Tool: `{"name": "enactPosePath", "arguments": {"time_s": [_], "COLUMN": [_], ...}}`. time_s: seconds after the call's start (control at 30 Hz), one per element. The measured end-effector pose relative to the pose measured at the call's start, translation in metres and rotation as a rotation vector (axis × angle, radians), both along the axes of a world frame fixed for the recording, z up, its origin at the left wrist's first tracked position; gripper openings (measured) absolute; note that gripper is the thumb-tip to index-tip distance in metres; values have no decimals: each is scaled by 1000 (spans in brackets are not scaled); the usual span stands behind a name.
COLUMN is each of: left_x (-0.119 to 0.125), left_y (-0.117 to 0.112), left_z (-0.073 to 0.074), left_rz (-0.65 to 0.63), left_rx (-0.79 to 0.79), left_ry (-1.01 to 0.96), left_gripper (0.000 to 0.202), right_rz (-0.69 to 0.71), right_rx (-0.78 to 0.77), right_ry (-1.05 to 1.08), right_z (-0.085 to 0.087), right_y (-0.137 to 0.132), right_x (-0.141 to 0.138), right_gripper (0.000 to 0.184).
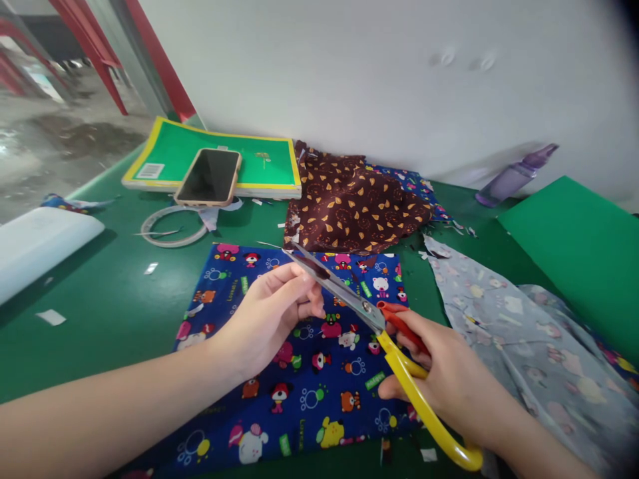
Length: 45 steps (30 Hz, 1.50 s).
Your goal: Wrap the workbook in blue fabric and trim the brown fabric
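Note:
My right hand (444, 372) is closed around a pair of scissors (353, 303) with one red and one yellow handle. The blades point up and left, nearly together, and their tips reach the fingers of my left hand (267, 313). That hand is pinched shut just beside the blades. A thin pale sliver sticks out near the tips, but what the fingers hold is too small to name. Under both hands a blue cloth (299, 426) printed with cartoon animals lies flat. Behind it sits a crumpled brown patterned cloth (354, 199).
A phone (210, 176) lies on a green book (264, 166), with a roll of tape (150, 226) in front. A purple spray bottle (506, 179) leans near the wall. On the right are a green board (579, 253) and a grey-backed cloth (529, 339). Scraps dot the table.

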<state>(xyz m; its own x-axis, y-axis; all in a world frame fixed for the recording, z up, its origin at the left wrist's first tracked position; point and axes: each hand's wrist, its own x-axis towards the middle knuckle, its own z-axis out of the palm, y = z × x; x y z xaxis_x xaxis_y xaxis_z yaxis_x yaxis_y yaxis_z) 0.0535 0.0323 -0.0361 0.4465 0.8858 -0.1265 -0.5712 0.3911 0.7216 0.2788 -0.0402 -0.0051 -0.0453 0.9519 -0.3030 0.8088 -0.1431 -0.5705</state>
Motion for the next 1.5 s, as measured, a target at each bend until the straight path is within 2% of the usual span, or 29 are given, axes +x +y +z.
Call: {"name": "enactPosePath", "arguments": {"time_s": [0.33, 0.53, 0.77, 1.1, 1.3, 1.4, 1.5], "left_x": [-1, 0, 0, 1, 1, 1, 2], "left_y": [-1, -1, -1, -1, -2, -2, -3], "left_z": [4, 4, 6, 7, 7, 6, 6], "left_rz": [-6, 6, 20, 28, 37, 0, -115], "left_rx": [-8, -13, -19, -12, -5, 49, 171], "left_ry": [56, 47, 55, 98, 101, 190, 364], "left_gripper": [16, 16, 18, 18, 19, 18, 16], "right_rz": [12, 12, 40, 66, 31, -34, -99], "right_rx": [11, -48, 52, 59, 59, 82, 120], "right_ry": [-5, -84, -192, -227, -204, -180, -166], "right_z": [4, 12, 7, 9, 5, 5, 8], "right_y": [2, 5, 5, 7, 7, 8, 10], "right_x": [-2, -7, -4, -4, 0, -1, -2], "right_gripper": [60, 60, 58, 34, 29, 28, 29]}}
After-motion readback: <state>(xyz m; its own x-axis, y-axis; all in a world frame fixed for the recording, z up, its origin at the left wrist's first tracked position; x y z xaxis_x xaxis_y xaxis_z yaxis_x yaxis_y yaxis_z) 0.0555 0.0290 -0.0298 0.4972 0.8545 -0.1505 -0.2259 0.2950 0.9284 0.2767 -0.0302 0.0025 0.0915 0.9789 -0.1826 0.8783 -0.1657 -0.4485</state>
